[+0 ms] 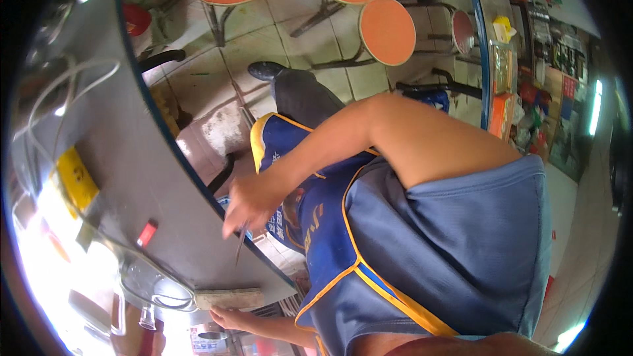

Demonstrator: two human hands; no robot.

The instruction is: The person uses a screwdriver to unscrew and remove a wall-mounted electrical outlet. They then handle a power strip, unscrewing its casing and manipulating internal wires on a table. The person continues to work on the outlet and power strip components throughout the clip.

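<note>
A grey table (125, 158) with a blue edge fills the left side, with white cables and a yellow sticker on it. Beyond it stand orange round stools (387, 29) on a tiled floor. The person wears a blue apron (395, 250) with yellow trim. The right hand (247, 204) hangs over the table edge, fingers pinched on a thin stick-like tool (240, 247) pointing down. The left hand (227, 318) rests under a wooden block (229, 298) at the table's corner, fingers loosely spread.
</note>
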